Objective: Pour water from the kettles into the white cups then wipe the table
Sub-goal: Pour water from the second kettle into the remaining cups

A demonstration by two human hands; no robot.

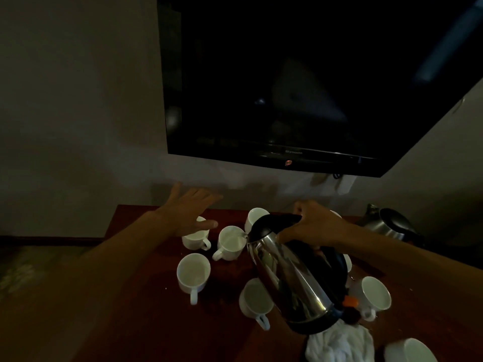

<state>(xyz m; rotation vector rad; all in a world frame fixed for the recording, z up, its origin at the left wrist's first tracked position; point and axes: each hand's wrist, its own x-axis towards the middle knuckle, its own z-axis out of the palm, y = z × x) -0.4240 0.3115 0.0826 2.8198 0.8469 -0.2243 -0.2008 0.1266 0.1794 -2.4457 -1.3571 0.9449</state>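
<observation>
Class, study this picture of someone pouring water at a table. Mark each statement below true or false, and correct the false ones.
1. The right hand grips the steel kettle, which is tilted with its spout over a white cup. True.
2. The left hand holds a cup by its handle. False: it hovers open with fingers spread and holds nothing.
3. A second kettle stands at the far right of the table. True.
4. The white cloth hangs on the wall. False: it lies crumpled on the table, near the base of the tilted kettle.
5. The television shows a bright picture. False: its screen is dark.
</observation>
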